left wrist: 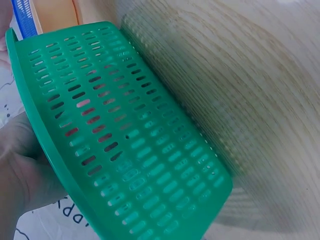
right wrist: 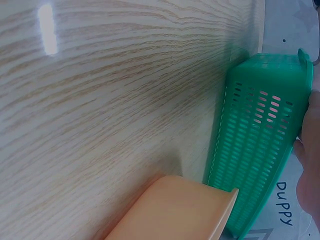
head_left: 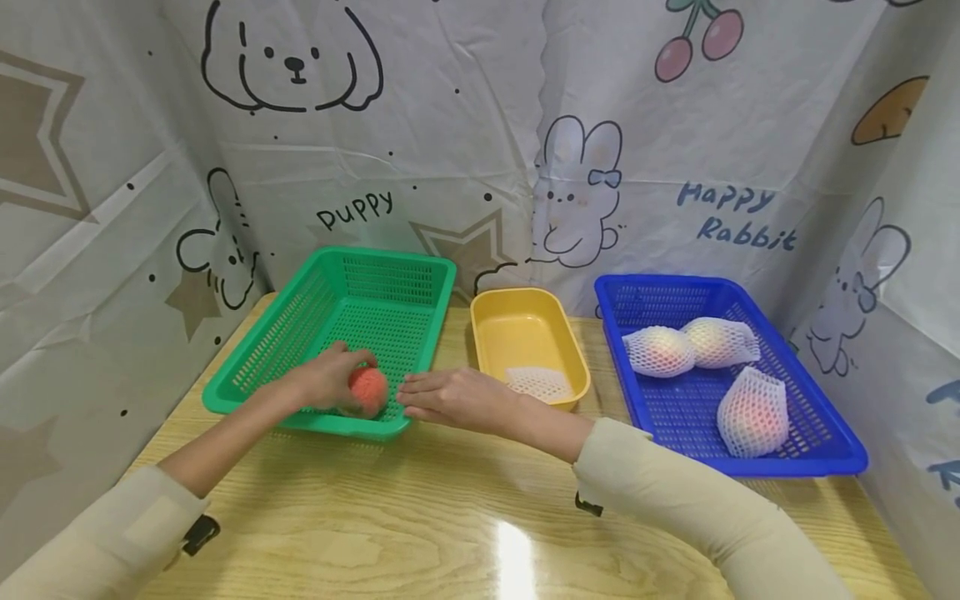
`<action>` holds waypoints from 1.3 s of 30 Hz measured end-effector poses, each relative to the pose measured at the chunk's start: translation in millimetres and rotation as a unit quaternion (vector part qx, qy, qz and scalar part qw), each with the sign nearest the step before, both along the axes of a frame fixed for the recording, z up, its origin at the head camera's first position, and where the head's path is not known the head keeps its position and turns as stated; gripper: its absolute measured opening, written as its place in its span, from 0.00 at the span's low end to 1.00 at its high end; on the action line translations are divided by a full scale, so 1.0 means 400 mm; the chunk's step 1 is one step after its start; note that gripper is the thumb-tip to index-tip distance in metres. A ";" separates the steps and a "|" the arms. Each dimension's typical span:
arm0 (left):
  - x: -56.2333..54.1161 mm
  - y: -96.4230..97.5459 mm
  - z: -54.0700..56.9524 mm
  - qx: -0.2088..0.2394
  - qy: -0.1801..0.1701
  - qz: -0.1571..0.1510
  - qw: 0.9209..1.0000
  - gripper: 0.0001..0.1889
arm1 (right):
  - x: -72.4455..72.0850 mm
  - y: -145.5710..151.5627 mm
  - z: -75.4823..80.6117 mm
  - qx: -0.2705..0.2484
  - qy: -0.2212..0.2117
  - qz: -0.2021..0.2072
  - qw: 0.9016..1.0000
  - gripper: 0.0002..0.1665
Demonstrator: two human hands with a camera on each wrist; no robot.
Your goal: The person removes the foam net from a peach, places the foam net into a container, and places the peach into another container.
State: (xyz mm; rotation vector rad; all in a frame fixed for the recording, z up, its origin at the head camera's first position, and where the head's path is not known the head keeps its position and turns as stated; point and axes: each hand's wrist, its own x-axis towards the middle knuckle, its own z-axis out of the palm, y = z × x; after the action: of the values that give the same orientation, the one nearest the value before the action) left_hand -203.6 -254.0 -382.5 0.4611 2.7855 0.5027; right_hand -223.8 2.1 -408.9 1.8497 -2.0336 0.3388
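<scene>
1. Left hand (head_left: 328, 380): grip curled round the red fruit (head_left: 371, 390) inside the green basket (head_left: 330, 425), near its front right corner.
2. Right hand (head_left: 463, 400): grip slack, fingers straight, beside that corner.

Pale cream sleeves (head_left: 690, 492) each show a black fitting (head_left: 588, 505) near the cuff (head_left: 611, 454).

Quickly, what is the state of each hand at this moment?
Left hand: closed, holding the round reddish fruit inside the green basket.
Right hand: open, no object visible in its grip, at the green basket's near right corner.
</scene>
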 end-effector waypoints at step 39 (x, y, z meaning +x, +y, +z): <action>0.002 0.047 -0.003 -0.054 0.063 -0.019 0.996 0.33 | -0.001 -0.001 0.002 0.000 -0.031 -0.004 1.000 0.17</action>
State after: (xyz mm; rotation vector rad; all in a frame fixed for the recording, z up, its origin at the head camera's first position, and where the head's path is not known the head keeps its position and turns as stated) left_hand -202.7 -235.3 -383.8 0.5370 2.9004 0.3236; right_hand -224.0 1.6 -408.2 1.8509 -2.0808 0.3985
